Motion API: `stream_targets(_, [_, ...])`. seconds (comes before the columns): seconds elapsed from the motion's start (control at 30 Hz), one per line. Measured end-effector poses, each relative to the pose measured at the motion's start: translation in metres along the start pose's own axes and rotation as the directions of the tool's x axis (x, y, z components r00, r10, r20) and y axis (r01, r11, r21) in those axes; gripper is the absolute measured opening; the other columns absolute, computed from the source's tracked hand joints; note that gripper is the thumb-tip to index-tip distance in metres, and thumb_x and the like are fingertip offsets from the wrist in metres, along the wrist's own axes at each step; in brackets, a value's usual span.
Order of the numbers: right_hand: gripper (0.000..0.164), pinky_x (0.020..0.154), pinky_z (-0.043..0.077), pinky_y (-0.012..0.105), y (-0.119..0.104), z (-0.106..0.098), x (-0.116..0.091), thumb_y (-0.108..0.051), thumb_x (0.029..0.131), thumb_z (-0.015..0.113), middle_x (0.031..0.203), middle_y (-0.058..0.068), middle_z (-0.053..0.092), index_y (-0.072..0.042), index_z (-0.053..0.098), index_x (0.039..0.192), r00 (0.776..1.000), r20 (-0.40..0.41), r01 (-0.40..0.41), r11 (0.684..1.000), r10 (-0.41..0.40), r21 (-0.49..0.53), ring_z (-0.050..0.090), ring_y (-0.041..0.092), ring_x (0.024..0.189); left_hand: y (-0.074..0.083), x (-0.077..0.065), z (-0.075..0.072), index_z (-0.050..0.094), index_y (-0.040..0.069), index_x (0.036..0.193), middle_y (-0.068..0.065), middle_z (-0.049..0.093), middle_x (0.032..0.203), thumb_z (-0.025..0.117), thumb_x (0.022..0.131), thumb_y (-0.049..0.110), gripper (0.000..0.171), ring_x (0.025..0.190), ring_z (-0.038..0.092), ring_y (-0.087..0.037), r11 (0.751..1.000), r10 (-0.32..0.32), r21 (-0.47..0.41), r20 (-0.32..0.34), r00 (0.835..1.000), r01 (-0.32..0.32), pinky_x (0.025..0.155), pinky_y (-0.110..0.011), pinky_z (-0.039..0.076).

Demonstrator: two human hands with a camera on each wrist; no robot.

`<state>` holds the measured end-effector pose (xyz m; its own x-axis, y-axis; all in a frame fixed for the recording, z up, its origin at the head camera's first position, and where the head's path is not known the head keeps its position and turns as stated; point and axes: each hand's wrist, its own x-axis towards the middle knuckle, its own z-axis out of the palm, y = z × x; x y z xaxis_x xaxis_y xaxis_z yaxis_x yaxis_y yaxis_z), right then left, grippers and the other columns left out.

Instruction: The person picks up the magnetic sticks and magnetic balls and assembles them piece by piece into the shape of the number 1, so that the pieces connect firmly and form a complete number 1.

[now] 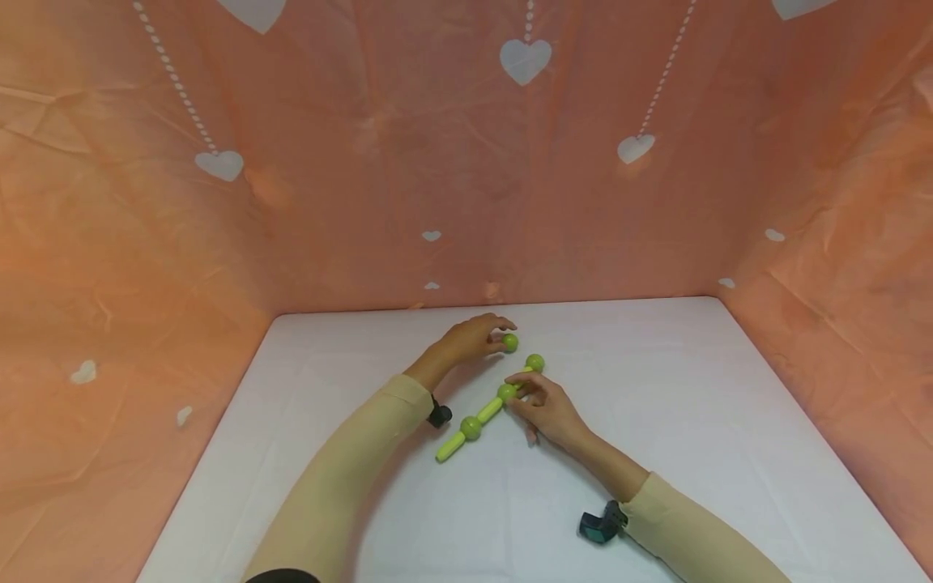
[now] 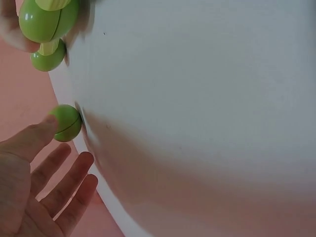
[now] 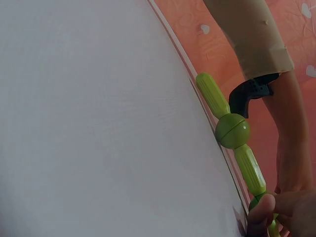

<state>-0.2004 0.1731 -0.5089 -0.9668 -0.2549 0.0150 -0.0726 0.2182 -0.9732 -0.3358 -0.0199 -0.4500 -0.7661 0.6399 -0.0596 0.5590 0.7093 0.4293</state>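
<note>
A chain of green balls and lighter yellow-green ribbed rods (image 1: 490,409) lies slantwise on the white surface. My right hand (image 1: 550,414) pinches it near its middle ball between thumb and fingers; the right wrist view shows the thumb over that ball, partly hiding it. One end of the chain is a bare rod (image 3: 212,93), the other a ball (image 1: 535,362). Just beyond that end sits a separate green ball (image 2: 66,123) with a seam line. My left hand (image 1: 472,338) is at this loose ball, its thumb touching it and the other fingers spread and loosely bent.
A white cloth-covered table (image 1: 656,389) lies under everything. Orange sheeting with white hearts (image 1: 525,61) rises at the back and both sides. Dark wrist-worn devices, left (image 1: 440,413) and right (image 1: 603,524), sit by the sleeve cuffs.
</note>
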Motion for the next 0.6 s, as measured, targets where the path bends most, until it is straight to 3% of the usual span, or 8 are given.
stream_targets(0.17, [0.037, 0.046, 0.043, 0.022, -0.0007, -0.0001, -0.0002, -0.005, 0.1, 0.075, 0.115, 0.017, 0.064, -0.005, 0.066, 0.136, 1.0, -0.001, -0.005, 1.0, 0.005, -0.011, 0.056, 0.012, 0.046, 0.0009, 0.0034, 0.0021, 0.066, 0.018, 0.142, -0.007, 0.067, 0.135, 0.073, 0.105, 0.023, 0.037, 0.121, 0.066, -0.024, 1.0, -0.014, 0.017, 0.009, 1.0, 0.014, 0.101, -0.047, 0.055])
stream_targets(0.6, [0.038, 0.046, 0.042, 0.022, -0.0016, 0.0005, -0.0006, -0.005, 0.1, 0.075, 0.112, 0.014, 0.066, -0.003, 0.067, 0.137, 1.0, -0.001, -0.014, 0.999, 0.014, -0.046, 0.056, 0.012, 0.045, -0.0012, 0.0042, 0.0071, 0.064, 0.016, 0.13, -0.003, 0.072, 0.133, 0.074, 0.104, 0.027, 0.03, 0.109, 0.07, -0.018, 1.0, -0.029, 0.006, -0.027, 0.999, 0.029, 0.092, -0.04, 0.056])
